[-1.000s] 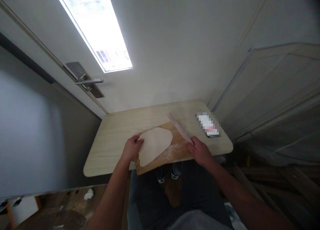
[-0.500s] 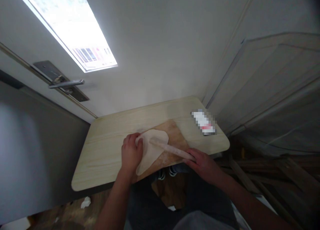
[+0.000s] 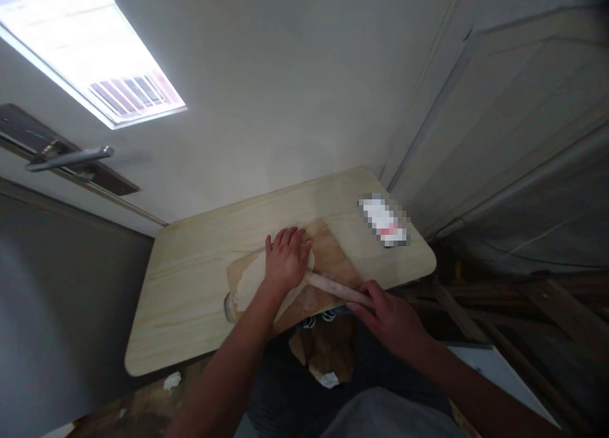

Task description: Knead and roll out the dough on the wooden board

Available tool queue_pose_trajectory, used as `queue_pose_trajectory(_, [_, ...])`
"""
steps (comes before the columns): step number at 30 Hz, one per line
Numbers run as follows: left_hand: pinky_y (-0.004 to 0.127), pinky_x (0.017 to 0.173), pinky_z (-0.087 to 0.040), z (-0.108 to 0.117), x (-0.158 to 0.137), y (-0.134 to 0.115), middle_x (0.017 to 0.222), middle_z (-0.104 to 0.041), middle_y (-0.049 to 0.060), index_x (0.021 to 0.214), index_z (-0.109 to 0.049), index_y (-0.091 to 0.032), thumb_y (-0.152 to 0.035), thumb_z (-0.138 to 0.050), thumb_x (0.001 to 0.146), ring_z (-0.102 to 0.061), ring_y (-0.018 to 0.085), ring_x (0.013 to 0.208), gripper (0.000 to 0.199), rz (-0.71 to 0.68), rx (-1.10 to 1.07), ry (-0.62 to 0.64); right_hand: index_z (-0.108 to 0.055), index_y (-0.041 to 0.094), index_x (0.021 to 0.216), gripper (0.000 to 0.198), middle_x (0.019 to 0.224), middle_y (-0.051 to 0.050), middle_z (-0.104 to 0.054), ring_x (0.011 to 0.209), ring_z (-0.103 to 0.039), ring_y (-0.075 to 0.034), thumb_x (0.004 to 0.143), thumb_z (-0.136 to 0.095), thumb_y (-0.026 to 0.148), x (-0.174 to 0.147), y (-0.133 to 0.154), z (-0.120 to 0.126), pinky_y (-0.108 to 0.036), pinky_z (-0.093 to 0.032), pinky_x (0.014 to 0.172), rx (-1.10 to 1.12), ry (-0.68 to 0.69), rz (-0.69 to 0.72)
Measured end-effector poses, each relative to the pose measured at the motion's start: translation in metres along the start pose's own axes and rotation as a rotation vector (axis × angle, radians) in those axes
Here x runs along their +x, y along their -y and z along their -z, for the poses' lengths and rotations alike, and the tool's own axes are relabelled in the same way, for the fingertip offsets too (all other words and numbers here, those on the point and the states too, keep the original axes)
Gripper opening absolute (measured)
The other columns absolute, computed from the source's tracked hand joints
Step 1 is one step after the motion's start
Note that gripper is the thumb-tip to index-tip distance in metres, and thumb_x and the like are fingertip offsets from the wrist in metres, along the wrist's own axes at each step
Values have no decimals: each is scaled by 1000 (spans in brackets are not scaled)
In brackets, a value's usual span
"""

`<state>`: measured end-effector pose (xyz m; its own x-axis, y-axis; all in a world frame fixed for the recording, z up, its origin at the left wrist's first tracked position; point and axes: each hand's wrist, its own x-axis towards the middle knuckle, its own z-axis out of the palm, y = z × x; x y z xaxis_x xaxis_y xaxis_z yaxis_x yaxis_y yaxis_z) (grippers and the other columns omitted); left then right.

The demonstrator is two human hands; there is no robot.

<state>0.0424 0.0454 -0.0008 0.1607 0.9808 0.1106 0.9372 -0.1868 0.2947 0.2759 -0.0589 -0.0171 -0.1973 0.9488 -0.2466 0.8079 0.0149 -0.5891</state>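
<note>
A flat sheet of dough (image 3: 249, 282) lies on a brown wooden board (image 3: 333, 257), which rests on the table near its front edge. My left hand (image 3: 288, 257) is laid palm down over the dough's far part, fingers stretched out and slightly apart. Its wrist and forearm hide some of the sheet. The near end of a floured wooden rolling pin (image 3: 337, 288) is gripped in my right hand (image 3: 387, 314), at the board's right front edge. The pin's far end reaches the dough beside my left hand, and its tip is hidden there.
The pale wooden table (image 3: 190, 266) stands against a white door with a metal handle (image 3: 71, 159). A blurred-out phone-like object (image 3: 384, 221) lies at the table's right end. A metal ring (image 3: 229, 307) shows at the board's left edge. Crumpled white paper (image 3: 172, 380) is on the floor.
My left hand has moved from the dough's left edge to the right, onto its far part. The dough now lies further left on the board. My right hand keeps hold of the rolling pin.
</note>
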Motion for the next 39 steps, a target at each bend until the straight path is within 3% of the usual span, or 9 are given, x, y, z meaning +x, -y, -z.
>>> queue_pose_trajectory(4, [52, 117, -20, -1, 11, -5, 140, -58, 8, 133, -54, -28, -45, -33, 101, -45, 26, 132, 42, -11, 13, 27, -53, 24, 104, 37, 92, -5, -73, 79, -70, -26, 96, -43, 58, 0, -5, -3, -31, -37, 62, -103, -31, -17])
queue_pose_trajectory(11, [44, 103, -33, -6, 25, -11, 123, -62, 11, 127, -58, -25, -47, -30, 102, -53, 28, 115, 43, -29, 74, 26, -54, 24, 99, 44, 82, -5, -72, 70, -69, -26, 95, -40, 65, 4, -10, -6, -30, -29, 54, -295, -94, -40])
queue_pose_trajectory(21, [44, 91, -37, -11, 39, -15, 113, -61, 13, 112, -60, -21, -48, -30, 101, -53, 30, 109, 41, -22, 182, 36, -54, 24, 91, 43, 76, -4, -71, 66, -67, -24, 94, -40, 65, 9, -9, -1, -30, -25, 54, -284, -78, -72])
queue_pose_trajectory(39, [45, 91, -36, -20, 68, -24, 105, -68, 15, 100, -65, -16, -52, -25, 102, -56, 30, 108, 55, 0, 170, 2, -57, 25, 88, 46, 77, -4, -70, 65, -65, -22, 93, -41, 68, 26, -1, 13, -30, -18, 54, -360, -104, -119])
